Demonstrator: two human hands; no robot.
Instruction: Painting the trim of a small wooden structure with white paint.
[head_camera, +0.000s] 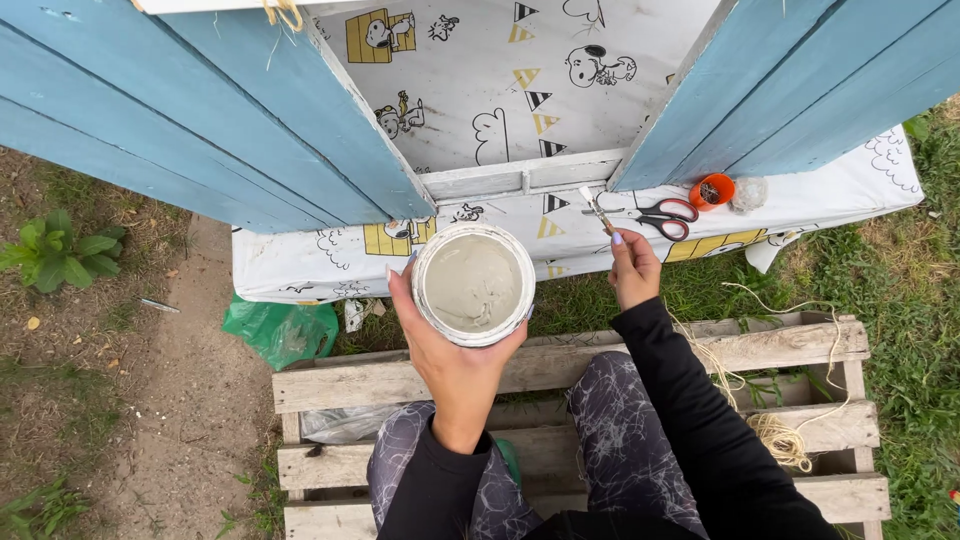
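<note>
1. The left hand (452, 350) cups an open tin of pale paint (473, 284) from beneath, fingers wrapped round its sides.
2. The right hand (633, 268) pinches a small brush (597, 209), tip near the white frame (520, 176).
3. Scissors (667, 215) and an orange cap (714, 190) lie on the patterned sheet (330, 255).
4. The person kneels on a wooden pallet (800, 350).

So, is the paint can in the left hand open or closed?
Open: the paint can has no lid, and pale paint shows inside. The left hand holds it upright.
</note>
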